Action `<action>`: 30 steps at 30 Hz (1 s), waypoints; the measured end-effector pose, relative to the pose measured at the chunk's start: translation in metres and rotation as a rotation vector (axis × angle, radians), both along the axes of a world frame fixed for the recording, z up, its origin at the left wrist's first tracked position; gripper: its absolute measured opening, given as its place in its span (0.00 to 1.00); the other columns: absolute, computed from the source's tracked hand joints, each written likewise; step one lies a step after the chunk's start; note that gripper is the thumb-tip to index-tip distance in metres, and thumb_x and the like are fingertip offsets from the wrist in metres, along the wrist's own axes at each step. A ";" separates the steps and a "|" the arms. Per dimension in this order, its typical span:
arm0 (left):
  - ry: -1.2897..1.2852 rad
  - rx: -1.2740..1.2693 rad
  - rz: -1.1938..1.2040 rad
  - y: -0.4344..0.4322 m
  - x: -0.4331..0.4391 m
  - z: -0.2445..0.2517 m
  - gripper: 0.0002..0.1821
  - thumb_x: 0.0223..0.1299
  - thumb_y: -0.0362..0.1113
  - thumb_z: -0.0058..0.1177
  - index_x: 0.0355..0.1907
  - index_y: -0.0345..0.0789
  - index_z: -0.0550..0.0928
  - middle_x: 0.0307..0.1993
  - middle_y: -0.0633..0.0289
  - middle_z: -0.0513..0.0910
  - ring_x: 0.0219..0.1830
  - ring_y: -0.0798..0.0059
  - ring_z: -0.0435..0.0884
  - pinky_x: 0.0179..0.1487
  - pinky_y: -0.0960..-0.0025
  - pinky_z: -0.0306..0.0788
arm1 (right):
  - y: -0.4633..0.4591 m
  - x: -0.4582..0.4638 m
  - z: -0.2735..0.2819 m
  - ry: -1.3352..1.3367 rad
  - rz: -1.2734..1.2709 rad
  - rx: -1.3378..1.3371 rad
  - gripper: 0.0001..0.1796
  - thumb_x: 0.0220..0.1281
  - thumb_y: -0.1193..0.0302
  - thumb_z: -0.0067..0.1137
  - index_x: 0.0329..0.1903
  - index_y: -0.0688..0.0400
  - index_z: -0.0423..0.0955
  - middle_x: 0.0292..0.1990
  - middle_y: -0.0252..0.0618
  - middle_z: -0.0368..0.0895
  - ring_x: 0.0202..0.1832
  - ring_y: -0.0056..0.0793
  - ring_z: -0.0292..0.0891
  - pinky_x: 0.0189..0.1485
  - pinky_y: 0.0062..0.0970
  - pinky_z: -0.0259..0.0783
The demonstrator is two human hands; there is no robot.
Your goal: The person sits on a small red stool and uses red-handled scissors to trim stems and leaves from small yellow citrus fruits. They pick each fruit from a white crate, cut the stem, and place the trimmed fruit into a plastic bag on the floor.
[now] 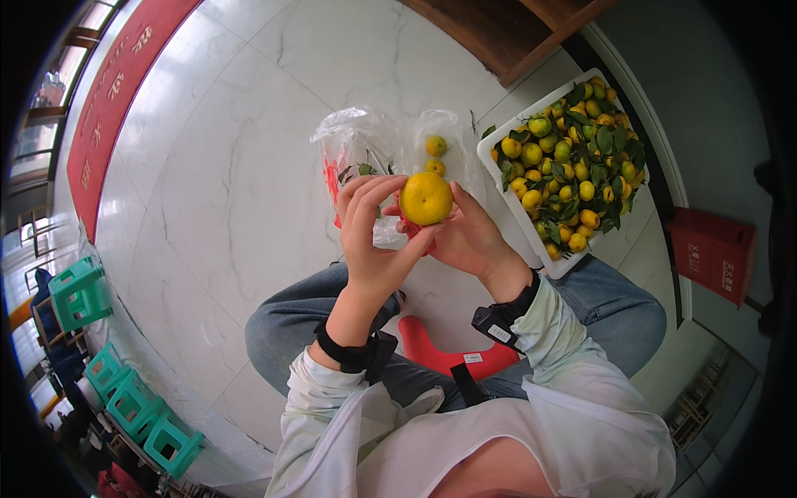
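A yellow mandarin (426,198) is held up in front of me, its smooth, dimpled end facing the camera. My left hand (372,227) grips it, fingertips at its upper left and thumb below. My right hand (470,236) is at its right side, index finger against the peel. Curled around a red object (429,249), its other fingers leave little of that thing visible; I cannot tell what it is. Beyond my hands lie a clear plastic bag with red printing (330,180) and leafy bits inside, and a second clear bag (457,134) with greenish-yellow mandarins (436,146).
A white plastic crate (517,215) heaped with leafy mandarins (585,190) stands at my right. Between my legs is a red plastic stool (436,355). A wooden piece of furniture (504,37) stands ahead, a red box (713,255) far right, green stools (78,292) far left.
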State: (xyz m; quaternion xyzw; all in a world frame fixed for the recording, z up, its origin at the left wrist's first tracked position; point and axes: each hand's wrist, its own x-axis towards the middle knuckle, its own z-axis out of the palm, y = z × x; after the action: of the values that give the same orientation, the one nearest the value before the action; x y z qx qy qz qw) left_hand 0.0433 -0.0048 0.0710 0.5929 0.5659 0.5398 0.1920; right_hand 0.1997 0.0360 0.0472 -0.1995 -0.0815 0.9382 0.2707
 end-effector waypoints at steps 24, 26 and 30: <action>-0.260 -0.477 0.151 0.003 -0.001 -0.027 0.22 0.59 0.28 0.63 0.57 0.36 0.77 0.56 0.62 0.79 0.61 0.69 0.76 0.63 0.63 0.68 | 0.026 0.116 -0.220 -1.554 0.409 2.095 0.19 0.50 0.64 0.68 0.48 0.40 0.85 0.60 0.45 0.66 0.60 0.49 0.66 0.60 0.47 0.65; -0.339 -0.502 0.154 0.004 0.000 -0.028 0.22 0.60 0.27 0.63 0.58 0.36 0.77 0.56 0.63 0.80 0.60 0.70 0.77 0.63 0.64 0.68 | 0.017 0.122 -0.250 -1.580 0.340 2.074 0.19 0.52 0.65 0.67 0.50 0.38 0.84 0.59 0.44 0.66 0.60 0.48 0.66 0.60 0.46 0.66; -0.392 -0.528 0.152 0.006 -0.001 -0.027 0.22 0.60 0.27 0.63 0.58 0.36 0.77 0.56 0.63 0.80 0.59 0.72 0.78 0.63 0.65 0.69 | -0.002 0.129 -0.280 -1.643 0.279 1.867 0.21 0.55 0.69 0.67 0.53 0.37 0.84 0.57 0.48 0.66 0.60 0.50 0.66 0.61 0.44 0.67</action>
State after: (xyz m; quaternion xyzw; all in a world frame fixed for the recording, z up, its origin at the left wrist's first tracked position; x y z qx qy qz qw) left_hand 0.0421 0.0010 0.0436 0.3637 0.6810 0.4914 0.4032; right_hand 0.3285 0.0339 -0.2327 -0.4471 -0.8800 0.1411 0.0761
